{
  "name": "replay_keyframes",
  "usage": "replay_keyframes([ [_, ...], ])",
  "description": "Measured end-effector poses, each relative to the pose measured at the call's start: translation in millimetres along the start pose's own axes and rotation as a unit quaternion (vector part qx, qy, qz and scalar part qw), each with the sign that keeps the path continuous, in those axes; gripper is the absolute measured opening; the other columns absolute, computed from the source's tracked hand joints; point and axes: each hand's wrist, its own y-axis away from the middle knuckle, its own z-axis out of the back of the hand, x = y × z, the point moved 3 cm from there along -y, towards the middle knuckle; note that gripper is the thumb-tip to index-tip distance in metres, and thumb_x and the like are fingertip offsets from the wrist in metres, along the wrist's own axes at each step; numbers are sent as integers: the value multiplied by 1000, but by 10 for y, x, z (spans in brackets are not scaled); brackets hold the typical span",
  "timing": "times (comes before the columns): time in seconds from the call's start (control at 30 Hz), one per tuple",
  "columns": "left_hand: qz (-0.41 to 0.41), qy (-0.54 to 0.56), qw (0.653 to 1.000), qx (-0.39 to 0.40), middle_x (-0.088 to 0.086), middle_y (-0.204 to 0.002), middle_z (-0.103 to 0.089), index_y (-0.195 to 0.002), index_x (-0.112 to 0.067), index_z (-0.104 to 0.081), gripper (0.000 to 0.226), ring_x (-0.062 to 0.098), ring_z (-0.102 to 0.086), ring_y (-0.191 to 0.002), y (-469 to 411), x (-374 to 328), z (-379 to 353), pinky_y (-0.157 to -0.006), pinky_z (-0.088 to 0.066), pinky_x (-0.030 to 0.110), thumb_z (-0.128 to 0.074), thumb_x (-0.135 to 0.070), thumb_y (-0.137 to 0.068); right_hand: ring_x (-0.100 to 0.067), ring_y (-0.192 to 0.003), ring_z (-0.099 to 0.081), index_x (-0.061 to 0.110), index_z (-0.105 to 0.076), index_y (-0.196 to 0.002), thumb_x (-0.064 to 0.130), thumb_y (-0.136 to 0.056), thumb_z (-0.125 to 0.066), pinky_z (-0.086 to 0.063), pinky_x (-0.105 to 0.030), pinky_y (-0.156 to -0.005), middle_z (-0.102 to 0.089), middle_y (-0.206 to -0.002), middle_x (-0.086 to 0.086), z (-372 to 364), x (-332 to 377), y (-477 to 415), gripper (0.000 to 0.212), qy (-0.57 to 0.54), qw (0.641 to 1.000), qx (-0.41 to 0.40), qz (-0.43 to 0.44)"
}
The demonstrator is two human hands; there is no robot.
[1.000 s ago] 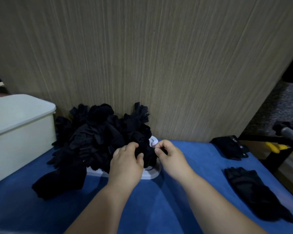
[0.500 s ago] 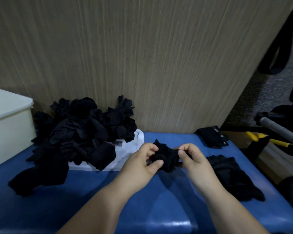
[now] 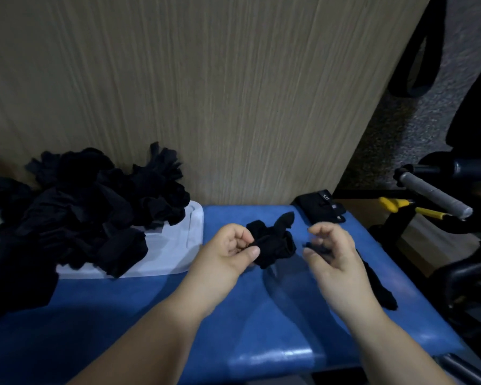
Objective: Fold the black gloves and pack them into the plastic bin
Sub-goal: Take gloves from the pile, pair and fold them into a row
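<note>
Pinching hard with the fingers [image 3: 240, 238] of the left hand [image 3: 224, 255], curled tight against the thumb round the near end of a black glove [image 3: 275, 243]. Holding that glove up off the blue surface [image 3: 233, 323], bunched and rumpled, with one floppy tip poking up at its back. Not a finished fold, by the look of it.

Now to the right hand [image 3: 338, 262], just right of the glove and apart from it. Fingers [image 3: 321, 232] hooked and blurred, with a dark smear at the tips. Cannot tell whether pinching a scrap of cloth or closing on nothing.

Right of the glove, partly hidden under that wrist: a second glove [image 3: 378, 287], lying flat on the surface. Beyond the glove and to its right: a neat black bundle [image 3: 321, 207] with a small label, seemingly folded already.

Well left of the glove: a big heap of black gloves [image 3: 95, 212], spilling in a tangle over a white plastic tray [image 3: 178, 245]. No telling whether that tray belongs to the bin. No packed gloves visible anywhere.

Reads as early going. Perhaps one piece folded, this glove mid-fold at best, the whole heap waiting, packing not yet begun as far as visible.

Behind the glove: a wood-grain panel [image 3: 206, 93]. Far off to its right: yellow-handled pliers [image 3: 397, 203].
</note>
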Motion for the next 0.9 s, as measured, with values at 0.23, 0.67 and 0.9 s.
replay_keyframes([
  [0.23,41,51,995,69,-5,-81,-62,-83,-22,-52,13,13,-57,-82,-73,67,-194,-80,-41,26,-58,-17,-92,-5,-99,-65,27,-62,-114,-6,-95,-46,-52,-31,-80,-68,-114,13,-40,-72,-75,41,-181,968,127,-121],
  [0.67,31,80,995,61,8,-92,-72,-101,-15,-51,7,26,-66,-94,-104,31,-336,-95,-48,47,-55,-16,-96,-6,-52,-46,10,-64,-100,-1,-91,-56,-35,-18,-43,-46,-67,-2,1,-134,-119,16,-218,941,205,-159],
  [0.9,45,49,997,41,3,-89,-73,-105,-15,-60,21,15,-67,-85,-95,34,-248,-85,-48,31,-67,-7,-86,-11,-62,-61,-2,-59,-111,7,-79,-70,-44,-18,-45,-57,-80,-11,-8,-103,-101,35,-278,917,240,-157],
])
